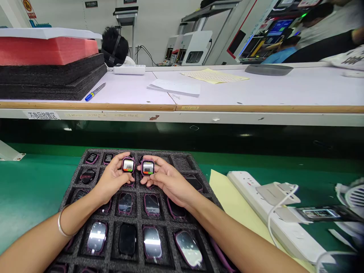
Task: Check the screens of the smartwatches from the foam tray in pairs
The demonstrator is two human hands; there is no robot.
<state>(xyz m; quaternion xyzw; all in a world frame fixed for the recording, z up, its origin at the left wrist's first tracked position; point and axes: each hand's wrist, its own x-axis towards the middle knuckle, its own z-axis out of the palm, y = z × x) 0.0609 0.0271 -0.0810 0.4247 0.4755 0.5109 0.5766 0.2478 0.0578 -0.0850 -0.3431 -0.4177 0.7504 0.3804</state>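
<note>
My left hand (pixel 113 178) pinches a purple-framed smartwatch (pixel 128 165) between thumb and fingers, its lit screen facing me. Close beside it, my right hand (pixel 167 178) grips a second smartwatch (pixel 148 167) the same way. Both screens show a pale picture with red and green patches along the bottom. Beneath my hands lies a dark grey foam tray (pixel 110 237) with square pockets. Several watch bodies sit in it, such as a dark-screened watch (pixel 127 239) and a tilted, shiny one (pixel 188 248). My forearms hide some pockets.
Right of the tray, a white power strip (pixel 250 197) with plugs and cables lies by yellow paper (pixel 220 185). On the raised shelf are stacked foam sheets (pixel 51 76), a pen (pixel 96 91), papers (pixel 174 87) and a grey dish (pixel 269 69). People are beyond it.
</note>
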